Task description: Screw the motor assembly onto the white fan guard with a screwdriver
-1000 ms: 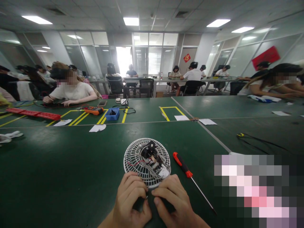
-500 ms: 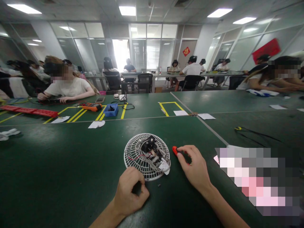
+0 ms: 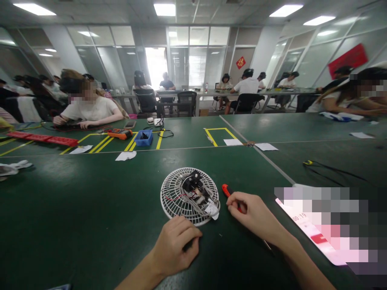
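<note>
A round white plastic fan grille (image 3: 169,201) lies flat on the green table, a black motor assembly (image 3: 196,187) with grey and red wires resting on it. My left hand (image 3: 177,245) rests at the grille's near edge, fingers curled closed; whatever they may hold is hidden. A screwdriver (image 3: 226,190) with a red and black handle lies right of the grille, its thin shaft showing below my wrist. Over its handle is my right hand (image 3: 250,211), thumb and fingertips pinched together; I cannot make out anything between them. A tiny pale bit (image 3: 220,235) lies between my hands.
To the right lies a phone (image 3: 314,237), partly blurred out. Farther off are a blue bin (image 3: 143,138), an orange multimeter (image 3: 120,133), a red tray (image 3: 42,139), paper slips (image 3: 125,156) and a black strap (image 3: 332,167). Several people sit at tables beyond.
My right hand has drawn back along the screwdriver, showing more of its handle and shaft, and its fingers have closed. My left hand has shifted right; a small dark piece beside it no longer shows.
</note>
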Available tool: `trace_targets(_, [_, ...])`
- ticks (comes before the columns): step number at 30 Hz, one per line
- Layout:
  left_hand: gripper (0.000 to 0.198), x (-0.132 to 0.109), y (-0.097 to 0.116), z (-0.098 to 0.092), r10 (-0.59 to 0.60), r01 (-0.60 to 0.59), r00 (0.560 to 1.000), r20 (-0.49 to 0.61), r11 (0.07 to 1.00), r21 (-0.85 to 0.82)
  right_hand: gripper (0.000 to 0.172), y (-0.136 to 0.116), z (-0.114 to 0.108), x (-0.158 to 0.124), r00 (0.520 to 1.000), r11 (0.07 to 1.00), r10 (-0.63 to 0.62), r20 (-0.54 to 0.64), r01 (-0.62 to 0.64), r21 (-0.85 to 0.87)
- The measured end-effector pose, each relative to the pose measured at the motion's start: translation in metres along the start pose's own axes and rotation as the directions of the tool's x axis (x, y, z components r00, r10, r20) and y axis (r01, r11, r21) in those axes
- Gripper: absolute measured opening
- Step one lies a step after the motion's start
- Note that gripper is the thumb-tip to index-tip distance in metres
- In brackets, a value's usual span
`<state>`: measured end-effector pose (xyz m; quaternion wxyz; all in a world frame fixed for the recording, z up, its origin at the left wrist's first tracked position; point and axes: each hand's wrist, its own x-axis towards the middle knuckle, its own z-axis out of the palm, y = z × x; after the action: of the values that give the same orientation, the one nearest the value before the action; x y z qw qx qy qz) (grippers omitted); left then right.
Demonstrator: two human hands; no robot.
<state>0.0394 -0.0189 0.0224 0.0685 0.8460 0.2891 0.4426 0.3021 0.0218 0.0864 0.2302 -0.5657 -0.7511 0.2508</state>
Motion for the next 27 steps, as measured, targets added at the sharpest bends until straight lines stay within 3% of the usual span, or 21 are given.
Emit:
trace_targets(3, [0.018,-0.001,-0.001,0.000,-0.004,0.004,1.000,-0.002,1.000,0.002,0.006,-0.012,-0.001,-0.009,0.937,0.997,-0.060,0.344,0.037,0.073])
trace_targets(6, [0.018,-0.002,-0.001,0.000,-0.008,0.008,1.000,0.003,1.000,-0.003,0.012,-0.019,0.008,-0.012,0.902,0.998,-0.047,0.430,0.026,0.054])
trace_targets(11, [0.018,-0.002,-0.001,0.000,-0.014,0.015,1.000,0.021,1.000,-0.005,0.007,-0.017,0.022,-0.009,0.899,1.000,-0.021,0.438,0.018,0.013])
trace_targets(19, [0.018,-0.001,0.000,0.000,0.000,0.000,1.000,0.025,1.000,0.015,0.004,-0.014,0.024,-0.004,0.949,0.998,0.020,0.313,0.000,-0.063])
trace_targets(27, [0.019,-0.004,-0.002,0.001,0.005,-0.006,1.000,0.028,1.000,0.021,0.013,-0.009,0.028,-0.005,0.951,0.994,-0.016,0.310,0.050,-0.102])
